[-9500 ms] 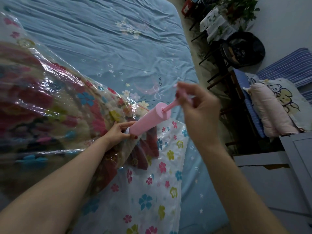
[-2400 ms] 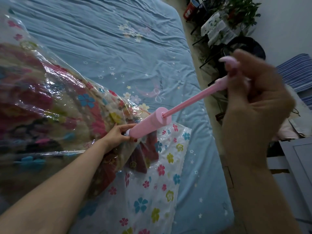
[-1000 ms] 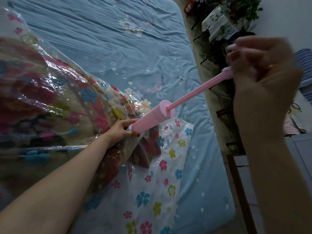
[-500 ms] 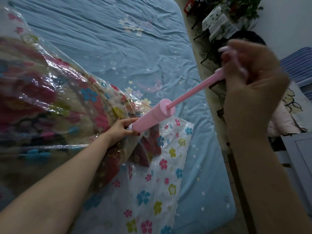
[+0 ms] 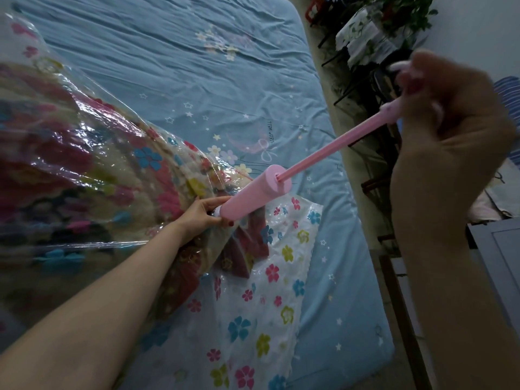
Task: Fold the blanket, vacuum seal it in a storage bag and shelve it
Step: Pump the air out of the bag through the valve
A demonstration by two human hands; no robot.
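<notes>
A clear storage bag [image 5: 267, 291] printed with coloured flowers lies on the bed, and a red patterned blanket [image 5: 84, 175] fills its left part. A pink hand pump [image 5: 253, 197] stands slanted on the bag's white valve [image 5: 217, 212]. My left hand [image 5: 204, 213] grips the valve and the pump's lower end. My right hand [image 5: 450, 130] is curled round the pump's handle, high at the right. The pink piston rod [image 5: 332, 152] is drawn far out of the barrel.
A blue bed sheet [image 5: 211, 88] with stars covers the mattress. Beyond the bed's right edge are dark chairs, a potted plant [image 5: 402, 12] on a cloth-covered stand, and a grey cabinet [image 5: 498, 254] at the lower right.
Half a second ago the rod was about as far out; my right hand has shifted slightly right and up. Over the earlier frames the handle was pulled out from near the barrel.
</notes>
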